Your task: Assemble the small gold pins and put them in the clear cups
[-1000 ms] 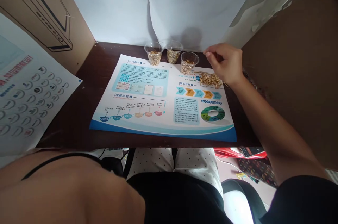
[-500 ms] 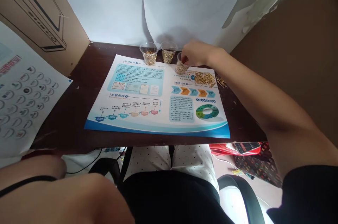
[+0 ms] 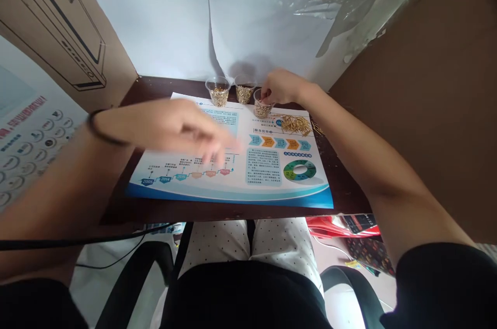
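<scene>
Right hand [image 3: 281,87] is at the rightmost clear plastic cup [image 3: 263,107], fingertips [image 3: 264,95] pinched together at the cup mouth. Can't tell if a pin is between them; the fingers hide that. Left hand [image 3: 186,132] is motion-blurred above the printed poster [image 3: 233,192], fingers loosely spread, nothing visible in it.

Gold-coloured metal pins sit in three places: inside that cup, inside two more cups [image 3: 231,92] at the far edge of the desk [image 3: 233,211], and in a loose pile [image 3: 295,124] on the poster just right of the right hand's cup. A few stray pins [image 3: 317,129] lie past the poster edge.

Handling, my read: each pin is light, thin and stiff, and the smooth metal will likely slip and roll. Pinch one by the shaft between fingertips, or take it from the loose pile where the ends stick out. Pins in the cups are tangled, so single ones are harder to pick. The cups look light and could tip if knocked.
</scene>
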`<move>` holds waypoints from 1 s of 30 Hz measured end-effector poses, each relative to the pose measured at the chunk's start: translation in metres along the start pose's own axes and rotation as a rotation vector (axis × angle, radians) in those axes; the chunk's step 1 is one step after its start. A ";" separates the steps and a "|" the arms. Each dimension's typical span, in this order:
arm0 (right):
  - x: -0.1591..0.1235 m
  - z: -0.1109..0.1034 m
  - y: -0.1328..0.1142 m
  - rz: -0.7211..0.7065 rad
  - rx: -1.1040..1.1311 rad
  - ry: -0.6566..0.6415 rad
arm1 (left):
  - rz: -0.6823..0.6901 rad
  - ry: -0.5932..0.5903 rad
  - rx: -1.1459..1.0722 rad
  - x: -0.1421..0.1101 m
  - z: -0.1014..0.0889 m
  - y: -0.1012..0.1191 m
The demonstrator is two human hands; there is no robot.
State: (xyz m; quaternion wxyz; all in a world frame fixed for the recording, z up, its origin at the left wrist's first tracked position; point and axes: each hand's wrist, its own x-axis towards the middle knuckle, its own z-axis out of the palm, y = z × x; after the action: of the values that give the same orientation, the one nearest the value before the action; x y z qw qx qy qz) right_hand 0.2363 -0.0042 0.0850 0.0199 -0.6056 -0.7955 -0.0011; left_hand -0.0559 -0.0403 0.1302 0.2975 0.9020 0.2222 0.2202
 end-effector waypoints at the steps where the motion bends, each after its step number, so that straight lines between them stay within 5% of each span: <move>1: -0.001 -0.002 0.000 0.030 0.035 0.009 | 0.000 -0.147 0.054 0.013 0.001 -0.007; 6: -0.008 -0.007 0.000 0.115 0.116 0.021 | -0.093 0.014 0.343 0.102 0.018 -0.040; 13: -0.009 0.003 0.008 -0.005 0.073 0.074 | -0.060 -0.246 0.713 0.183 0.046 -0.079; 20: -0.007 0.007 0.014 0.014 0.045 0.164 | -0.222 -0.283 0.658 0.199 0.054 -0.082; 30: -0.045 -0.007 -0.015 0.207 -0.053 0.308 | -0.071 -0.160 0.633 0.182 0.037 -0.084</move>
State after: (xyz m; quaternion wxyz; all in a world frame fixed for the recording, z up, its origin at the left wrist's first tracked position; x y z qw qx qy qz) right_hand 0.2341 -0.0516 0.0908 0.1257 -0.6772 -0.7162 -0.1126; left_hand 0.0876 0.1010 0.0987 0.0263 0.9558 0.2871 0.0581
